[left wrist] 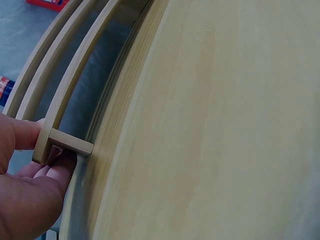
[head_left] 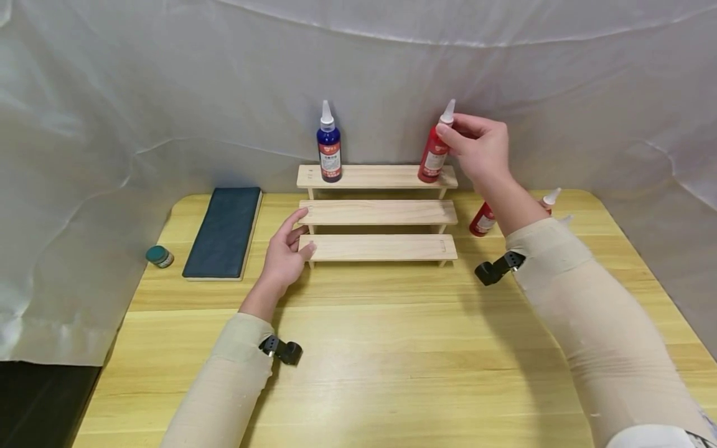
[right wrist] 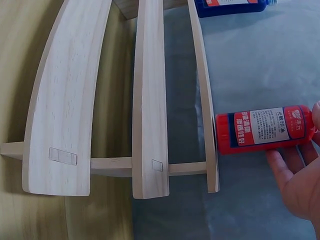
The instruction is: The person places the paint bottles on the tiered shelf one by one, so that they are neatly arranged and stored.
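Observation:
A three-tier wooden display rack [head_left: 378,213] stands at the back of the table. My right hand [head_left: 480,146] pinches a red ink bottle [head_left: 434,157] near its white nozzle cap. The bottle's base meets the right part of the top tier, slightly tilted in the head view; in the right wrist view the red bottle [right wrist: 267,129] lines up with that tier's edge. A blue ink bottle [head_left: 329,152] stands upright on the top tier's left. My left hand [head_left: 284,252] grips the rack's left end, its thumb on the lowest tier and its fingers partly hidden behind.
Behind my right forearm, another red bottle [head_left: 483,220] and a white nozzle [head_left: 551,196] show in part. A dark notebook [head_left: 223,233] lies left of the rack, with a small green-lidded jar [head_left: 159,256] beside it. Grey cloth [head_left: 235,81] hangs behind the table.

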`<action>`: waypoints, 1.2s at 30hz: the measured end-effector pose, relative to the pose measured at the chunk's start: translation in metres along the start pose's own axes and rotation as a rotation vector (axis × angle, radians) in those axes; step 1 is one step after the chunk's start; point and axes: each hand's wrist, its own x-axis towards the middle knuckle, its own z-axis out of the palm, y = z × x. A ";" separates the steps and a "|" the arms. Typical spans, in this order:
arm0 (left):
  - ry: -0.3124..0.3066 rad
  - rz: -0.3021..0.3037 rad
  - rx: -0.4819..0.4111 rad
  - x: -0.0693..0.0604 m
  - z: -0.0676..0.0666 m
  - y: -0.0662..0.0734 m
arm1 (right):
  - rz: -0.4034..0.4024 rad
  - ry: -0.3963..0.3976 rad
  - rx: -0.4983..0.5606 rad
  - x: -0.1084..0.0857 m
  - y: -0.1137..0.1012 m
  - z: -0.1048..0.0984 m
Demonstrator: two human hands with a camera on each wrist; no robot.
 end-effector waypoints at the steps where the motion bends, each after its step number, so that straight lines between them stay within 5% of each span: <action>1: 0.000 -0.001 0.000 0.000 0.000 0.000 | 0.005 0.000 -0.001 0.000 0.000 0.000; 22: -0.007 -0.011 0.006 0.001 -0.002 -0.001 | -0.039 0.047 -0.007 -0.005 0.011 -0.001; 36: -0.006 -0.017 0.009 0.002 -0.003 0.001 | -0.035 0.065 -0.007 -0.046 0.027 -0.019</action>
